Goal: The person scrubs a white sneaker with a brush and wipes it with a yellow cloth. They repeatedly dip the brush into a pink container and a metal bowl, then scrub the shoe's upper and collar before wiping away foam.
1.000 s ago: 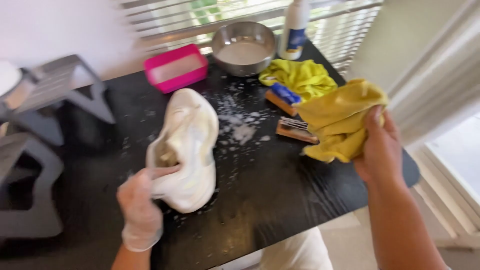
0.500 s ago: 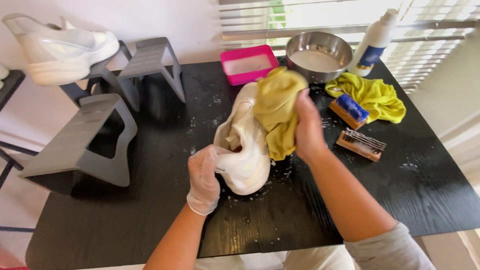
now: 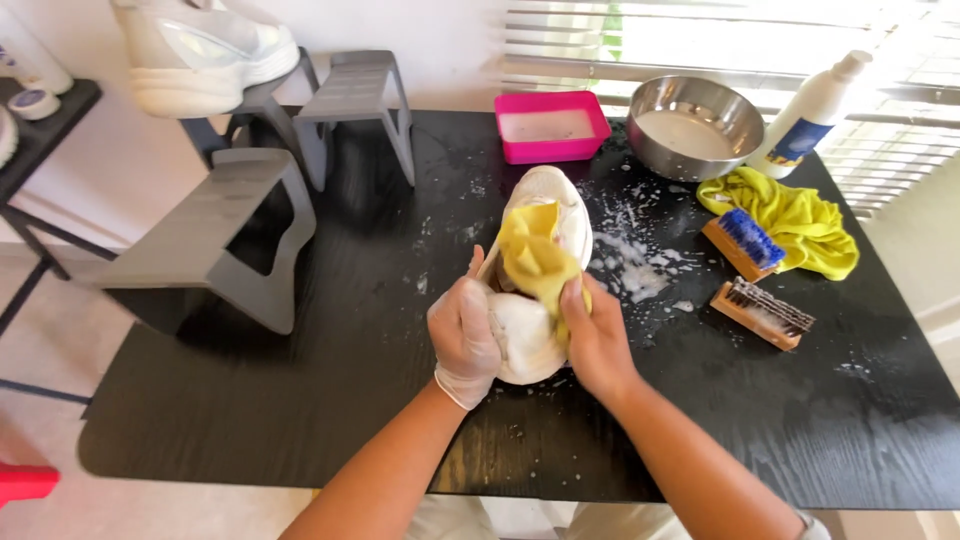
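A white sneaker (image 3: 545,190) lies on the black table (image 3: 330,400), toe pointing away from me. My left hand (image 3: 462,335), in a thin clear glove, grips the shoe's heel. My bare right hand (image 3: 597,335) presses a yellow cloth (image 3: 535,255) onto the top of the sneaker. Soap foam is spattered on the table to the right of the shoe.
A pink tray (image 3: 552,128), a steel bowl (image 3: 700,125) and a white bottle (image 3: 812,112) stand at the back. A second yellow cloth (image 3: 800,222), a blue-bristled brush (image 3: 742,245) and a wooden brush (image 3: 762,312) lie right. Grey stands (image 3: 215,235) sit left, one bearing another white sneaker (image 3: 205,55).
My right hand brought the yellow cloth from the table's right side onto the sneaker and slid it down toward the heel. My left hand kept hold of the shoe.
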